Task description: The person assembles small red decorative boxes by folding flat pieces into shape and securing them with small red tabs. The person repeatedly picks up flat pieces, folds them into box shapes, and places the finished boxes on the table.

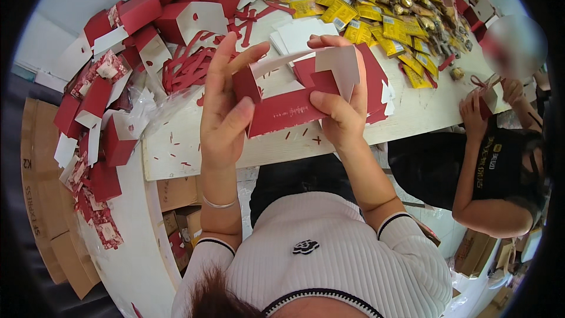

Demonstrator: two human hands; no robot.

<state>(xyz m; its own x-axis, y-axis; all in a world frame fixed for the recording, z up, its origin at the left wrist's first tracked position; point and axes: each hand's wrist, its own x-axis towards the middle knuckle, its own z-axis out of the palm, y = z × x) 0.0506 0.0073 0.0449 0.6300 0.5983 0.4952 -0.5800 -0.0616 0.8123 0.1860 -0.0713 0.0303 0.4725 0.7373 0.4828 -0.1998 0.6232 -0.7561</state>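
Item: one red carton (286, 113), part-formed, held between your hands above the worktop (268, 149); walls raised, white-lined flap upright at right, closing apparently left. Left fingers (221, 62): spread, thumb gripping its end. Right fingers (334, 40): curled around, thumb pressing the front. Beyond left fingers: red ribbons (191, 68).

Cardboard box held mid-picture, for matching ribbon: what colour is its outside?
The cardboard box is red outside; best seen in the head view.

Red carton (285, 113), yellow packets (395, 29), white table (426, 112)
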